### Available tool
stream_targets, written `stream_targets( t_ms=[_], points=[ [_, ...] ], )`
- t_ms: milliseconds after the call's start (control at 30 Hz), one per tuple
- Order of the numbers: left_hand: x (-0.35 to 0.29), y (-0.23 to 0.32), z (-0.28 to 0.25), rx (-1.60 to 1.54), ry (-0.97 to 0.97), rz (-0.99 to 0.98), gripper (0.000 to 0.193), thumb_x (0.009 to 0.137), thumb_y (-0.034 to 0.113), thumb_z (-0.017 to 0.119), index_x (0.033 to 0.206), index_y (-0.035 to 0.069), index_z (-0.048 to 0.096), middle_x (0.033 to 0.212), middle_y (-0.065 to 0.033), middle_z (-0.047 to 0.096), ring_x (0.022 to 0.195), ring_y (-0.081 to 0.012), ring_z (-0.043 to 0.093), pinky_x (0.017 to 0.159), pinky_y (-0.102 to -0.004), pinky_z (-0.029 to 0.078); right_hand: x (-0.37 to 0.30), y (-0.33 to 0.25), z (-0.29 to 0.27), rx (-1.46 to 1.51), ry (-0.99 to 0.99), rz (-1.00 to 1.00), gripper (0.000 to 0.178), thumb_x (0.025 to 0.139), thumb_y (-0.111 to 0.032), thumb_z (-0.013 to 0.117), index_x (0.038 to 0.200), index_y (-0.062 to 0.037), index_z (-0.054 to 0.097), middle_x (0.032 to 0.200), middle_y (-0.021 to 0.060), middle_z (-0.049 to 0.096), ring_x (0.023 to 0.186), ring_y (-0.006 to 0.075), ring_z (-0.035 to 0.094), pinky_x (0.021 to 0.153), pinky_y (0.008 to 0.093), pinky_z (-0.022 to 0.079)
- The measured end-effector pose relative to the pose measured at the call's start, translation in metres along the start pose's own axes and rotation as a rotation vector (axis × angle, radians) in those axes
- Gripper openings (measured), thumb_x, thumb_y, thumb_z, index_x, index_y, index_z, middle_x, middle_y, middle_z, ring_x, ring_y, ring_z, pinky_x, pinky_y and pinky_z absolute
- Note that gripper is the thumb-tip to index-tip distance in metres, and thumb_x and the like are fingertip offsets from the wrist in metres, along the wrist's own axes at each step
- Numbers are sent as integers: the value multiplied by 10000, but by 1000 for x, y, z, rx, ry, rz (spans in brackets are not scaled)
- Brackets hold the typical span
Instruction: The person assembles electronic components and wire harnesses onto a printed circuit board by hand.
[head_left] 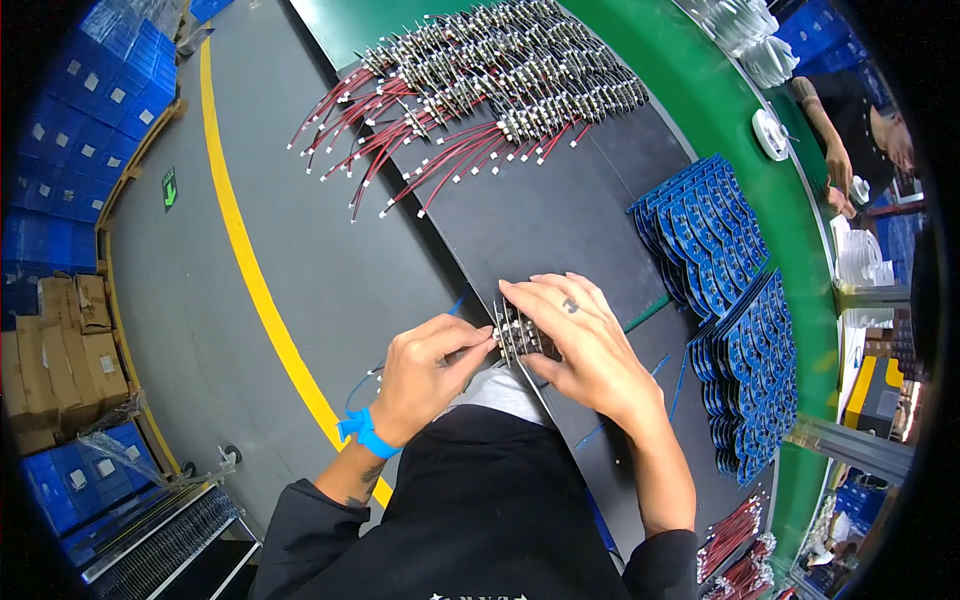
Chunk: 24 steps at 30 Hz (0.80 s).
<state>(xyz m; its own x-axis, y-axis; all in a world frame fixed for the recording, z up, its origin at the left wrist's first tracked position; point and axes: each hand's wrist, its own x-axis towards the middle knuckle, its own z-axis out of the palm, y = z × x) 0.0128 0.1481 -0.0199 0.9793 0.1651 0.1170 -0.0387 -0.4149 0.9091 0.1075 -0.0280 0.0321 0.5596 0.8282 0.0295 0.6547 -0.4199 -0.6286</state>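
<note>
At the desk's [520, 225] edge, the right hand [585, 340] grasps the small circuit boards [517, 338]; the left hand [425, 367] pinches their end between its fingers, best done without skewing them.

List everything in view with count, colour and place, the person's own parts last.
Table: one, dark grey, centre
Green strip: one, green, right
Wired boards: many, dark, red leads, upper centre
Blue boards: many, blue, two groups, right
Held boards: several, dark and silvery, centre
Red wire bundles: at least two, red, lower right
White round item: one, white, upper right
Co-worker: one, dark top, upper right
Blue boxes: many, blue, left
Cardboard boxes: several, brown, left
Rack: one, silvery, lower left
Yellow floor lines: at least two, yellow, left
Floor sign: one, green, left
Wristband: one, blue, left wrist
Left hand: one, bare, at held boards
Right hand: one, bare, around held boards
</note>
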Motion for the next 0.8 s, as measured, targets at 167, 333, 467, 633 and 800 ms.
stream_targets(
  t_ms=[167, 333, 467, 633, 800],
  points=[
    [1, 3, -1, 78, -15, 18, 123, 744, 6, 710, 865, -9, 690, 769, -105, 649, 583, -137, 594, 508, -246, 459, -4, 3, 4, 2, 48, -14, 707, 649, -31, 704, 1302, -42, 435, 1237, 114, 522, 1173, 329, 451, 1009, 455, 310],
    [1, 2, -2, 248, -29, 97, 124, 752, 48, 702, 872, 17, 688, 732, -85, 608, 524, -181, 557, 484, -291, 428, -19, 7, 0, 139, 253, 238, 431, 747, -65, 660, 1154, 20, 542, 1010, 186, 584, 937, 344, 575, 810, 367, 456],
    [1, 3, -1, 256, -22, 123, 109, 757, 50, 688, 857, 13, 667, 723, -85, 586, 526, -227, 550, 489, -320, 428, -25, 8, 8, 100, 259, 319, 246, 760, -66, 642, 979, 37, 602, 818, 167, 590, 760, 327, 594, 693, 381, 467],
    [6, 1, 0, 253, -17, 169, 97, 763, 35, 670, 850, 14, 632, 746, -94, 574, 581, -271, 560, 522, -349, 439, -20, 5, 13, 49, 302, 271, 167, 769, -54, 614, 908, 38, 618, 773, 165, 579, 714, 329, 584, 669, 400, 465],
    [25, 5, -16, 312, 76, 233, 97, 768, 25, 663, 856, 6, 629, 750, -107, 573, 601, -274, 567, 537, -346, 446, 13, 6, 5, 50, 354, 182, 175, 772, -51, 604, 922, 40, 609, 800, 178, 576, 748, 344, 584, 683, 399, 465]
  ],
)
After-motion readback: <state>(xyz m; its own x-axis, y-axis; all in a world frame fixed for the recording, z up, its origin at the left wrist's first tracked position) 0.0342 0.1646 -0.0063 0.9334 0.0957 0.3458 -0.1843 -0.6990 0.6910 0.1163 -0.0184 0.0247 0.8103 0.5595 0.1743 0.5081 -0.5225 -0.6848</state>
